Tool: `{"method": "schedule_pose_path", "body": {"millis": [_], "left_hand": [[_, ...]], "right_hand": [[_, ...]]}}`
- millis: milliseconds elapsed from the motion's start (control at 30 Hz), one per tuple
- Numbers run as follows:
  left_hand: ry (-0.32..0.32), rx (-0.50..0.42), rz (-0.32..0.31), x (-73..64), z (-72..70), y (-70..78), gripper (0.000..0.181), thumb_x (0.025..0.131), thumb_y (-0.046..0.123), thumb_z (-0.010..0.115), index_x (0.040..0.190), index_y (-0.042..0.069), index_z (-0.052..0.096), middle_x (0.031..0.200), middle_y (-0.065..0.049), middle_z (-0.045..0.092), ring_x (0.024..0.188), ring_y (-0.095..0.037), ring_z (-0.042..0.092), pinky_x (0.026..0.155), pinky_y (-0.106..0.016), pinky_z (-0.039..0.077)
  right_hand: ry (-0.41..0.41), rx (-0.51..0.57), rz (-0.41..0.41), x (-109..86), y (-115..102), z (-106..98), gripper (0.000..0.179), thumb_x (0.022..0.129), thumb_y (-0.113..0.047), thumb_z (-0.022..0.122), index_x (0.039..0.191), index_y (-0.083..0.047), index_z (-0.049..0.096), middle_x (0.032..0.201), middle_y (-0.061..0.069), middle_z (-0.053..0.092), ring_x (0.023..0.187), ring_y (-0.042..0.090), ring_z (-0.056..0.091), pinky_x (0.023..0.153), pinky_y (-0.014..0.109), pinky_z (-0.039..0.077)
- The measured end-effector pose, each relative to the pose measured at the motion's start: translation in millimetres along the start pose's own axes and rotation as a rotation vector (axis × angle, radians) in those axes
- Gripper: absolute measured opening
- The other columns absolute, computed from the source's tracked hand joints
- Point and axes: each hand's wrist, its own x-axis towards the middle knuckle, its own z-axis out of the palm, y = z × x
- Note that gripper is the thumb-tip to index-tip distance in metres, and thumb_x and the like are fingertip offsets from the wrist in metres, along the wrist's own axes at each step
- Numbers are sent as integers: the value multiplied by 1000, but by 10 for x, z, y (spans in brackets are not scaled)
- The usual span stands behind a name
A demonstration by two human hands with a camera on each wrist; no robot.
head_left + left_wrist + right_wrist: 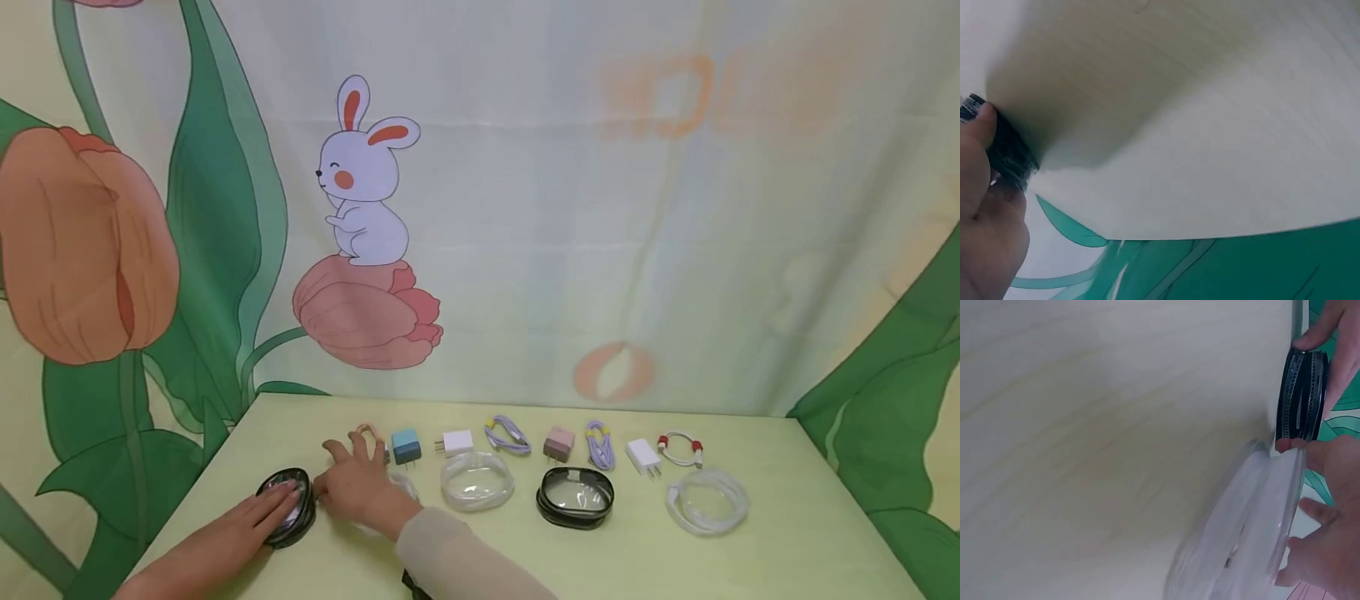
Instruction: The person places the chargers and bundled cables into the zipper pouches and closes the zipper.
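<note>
A round black zip case [302, 518] with a clear top lies at the left of the table. My left hand [251, 521] holds it, fingers laid across the top; the left wrist view shows the thumb at its side. Zip teeth run round the case's side in the right wrist view. There my right hand [1329, 512] pinches at the near end of that zip with thumb and forefinger, the other fingers spread. The fingertips hide the zip pull. A round clear case [1229, 531] lies beside the right hand, partly covered by it in the head view.
Along the back stand a blue charger [406, 447], white charger [456, 442], purple cable [507, 435], pink charger [559, 444], second purple cable [600, 445], another white charger [642, 457] and red-ended cable [681, 448]. More round cases, including a black one [574, 498], lie in front.
</note>
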Motion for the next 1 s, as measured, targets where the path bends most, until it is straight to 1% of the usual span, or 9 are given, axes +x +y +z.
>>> {"method": "schedule_pose_path", "body": {"millis": [133, 333, 433, 533, 633, 767, 867, 933, 1000], "left_hand": [[-76, 14, -41, 85, -69, 46, 62, 91, 16, 69, 146, -1, 47, 149, -19, 50, 133, -32, 51, 97, -43, 54], [20, 54, -99, 120, -29, 42, 62, 84, 26, 79, 135, -2, 59, 139, -20, 58, 118, -34, 61, 90, -43, 57], [-19, 40, -168, 136, -50, 65, 62, 84, 34, 81, 133, 0, 63, 132, -20, 61, 111, -35, 63, 86, -45, 56], [-108, -18, -224, 140, -88, 84, 64, 85, 43, 79, 130, 0, 64, 130, -19, 60, 112, -37, 59, 87, -51, 54], [-104, -70, -202, 136, -121, 42, 69, 83, 44, 81, 133, 1, 61, 137, -18, 55, 124, -39, 52, 96, -53, 49], [-23, -125, -90, 97, -100, -35, 77, 90, 35, 77, 152, 4, 43, 158, -14, 39, 153, -25, 21, 123, -27, 18], [1, -140, -34, 55, -53, -62, 80, 96, 30, 69, 160, 7, 27, 167, -4, 23, 153, 0, -6, 114, -8, -6], [15, -91, -18, 46, -26, -62, 80, 98, 32, 67, 161, 7, 25, 166, -5, 26, 150, 4, -10, 120, -14, 11], [4, -44, -38, 59, -7, -45, 81, 98, 37, 65, 162, 9, 24, 162, -8, 34, 153, -1, 0, 117, -24, 31]], "right_hand": [[-39, 17, -63, -43, 38, -31, 12, 99, -44, 64, 101, -52, 74, 160, -17, 32, 148, 29, 29, 110, 59, 36], [-67, -49, -155, -53, 7, -77, 11, 97, -52, 64, 103, -57, 71, 162, -23, 24, 149, 26, 26, 112, 54, 34], [-46, -51, -109, -54, 0, -58, 13, 99, -50, 62, 104, -57, 71, 162, -20, 27, 148, 27, 28, 112, 54, 35], [-44, -28, -70, -72, -15, -27, 15, 100, -48, 59, 104, -55, 72, 161, -17, 31, 147, 27, 30, 111, 54, 37], [-34, -10, -54, -63, -12, -9, 17, 101, -46, 57, 105, -54, 72, 160, -14, 34, 146, 28, 31, 110, 56, 38], [-16, -7, -23, -22, 16, 28, 18, 102, -45, 56, 107, -53, 72, 161, -12, 34, 148, 29, 29, 111, 59, 35], [-17, 4, -19, -4, 29, 49, 17, 102, -44, 58, 104, -53, 72, 162, -14, 31, 149, 30, 26, 112, 60, 34], [-27, 16, -35, -4, 26, 48, 14, 100, -44, 60, 101, -52, 72, 163, -16, 28, 149, 30, 26, 111, 59, 35], [-41, 35, -64, -21, 15, 35, 13, 100, -44, 61, 99, -52, 72, 164, -18, 24, 149, 29, 26, 111, 58, 35]]}}
